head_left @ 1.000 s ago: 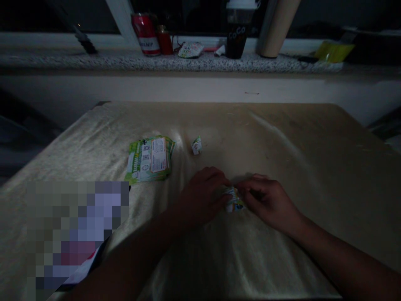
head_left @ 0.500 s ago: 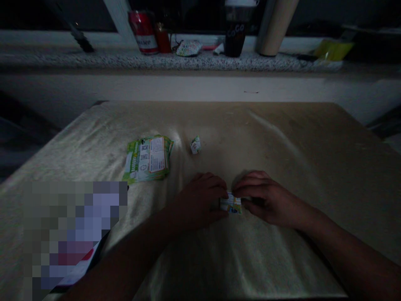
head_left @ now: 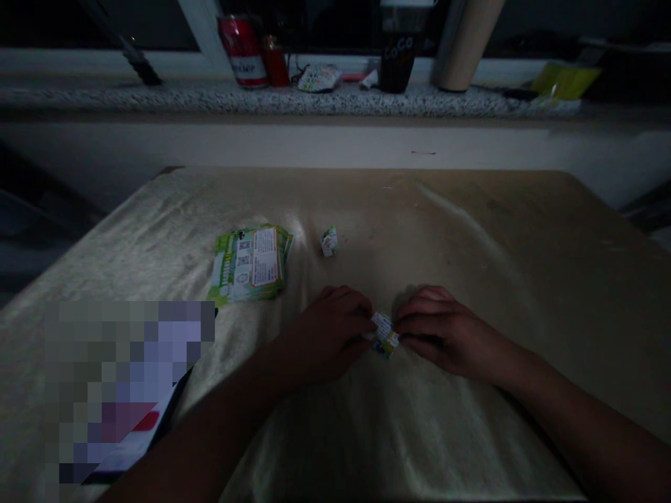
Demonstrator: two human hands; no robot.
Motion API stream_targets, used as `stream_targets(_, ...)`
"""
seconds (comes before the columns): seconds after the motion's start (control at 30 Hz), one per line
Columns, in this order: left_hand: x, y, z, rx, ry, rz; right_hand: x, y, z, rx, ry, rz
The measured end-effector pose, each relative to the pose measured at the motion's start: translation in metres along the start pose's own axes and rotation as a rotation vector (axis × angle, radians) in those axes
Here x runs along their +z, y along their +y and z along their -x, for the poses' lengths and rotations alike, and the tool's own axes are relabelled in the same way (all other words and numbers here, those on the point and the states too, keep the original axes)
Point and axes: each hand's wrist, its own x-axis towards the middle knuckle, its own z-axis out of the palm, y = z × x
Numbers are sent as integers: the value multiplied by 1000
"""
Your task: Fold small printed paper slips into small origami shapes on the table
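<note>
A small folded piece of printed paper (head_left: pixel 385 335), white with green, yellow and blue, lies between my hands near the middle of the table. My left hand (head_left: pixel 335 335) pinches its left edge, with the fingers bent together. At its right corner, the fingertips of my right hand (head_left: pixel 445 328) are closed on the paper. Behind my left hand stands a small folded paper shape (head_left: pixel 329 241). A stack of green and white printed leaflets (head_left: pixel 249 262) lies to the left of that shape.
A cloth-covered table (head_left: pixel 472 244) fills the view. A device with a lit, partly pixelated screen (head_left: pixel 131 443) lies at the lower left. On the windowsill (head_left: pixel 325 103) stand a red can (head_left: pixel 244 56), an orange-red lighter (head_left: pixel 275 63), a dark cup (head_left: pixel 397 59) and a tan cylinder (head_left: pixel 466 49).
The small paper between my hands has turned so that it now sits at a slant. My left fingers have drawn slightly left, and my right fingertips have closed together at its corner.
</note>
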Motion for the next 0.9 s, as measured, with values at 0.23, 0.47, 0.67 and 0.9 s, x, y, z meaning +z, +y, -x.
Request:
stream_targets(0.23, 0, 1, 0, 8, -11, -44, 2, 2, 1, -11, 6, 31)
stream_targets(0.47, -1, 3, 0, 19, -8, -72, 3, 0, 1, 7, -1, 50)
stream_targets(0.67, 0, 2, 2, -4, -18, -75, 4, 0, 2, 9, 14, 50)
stream_targets(0.9, 1, 6, -1, -7, 13, -127, 1, -3, 0, 28, 10, 39)
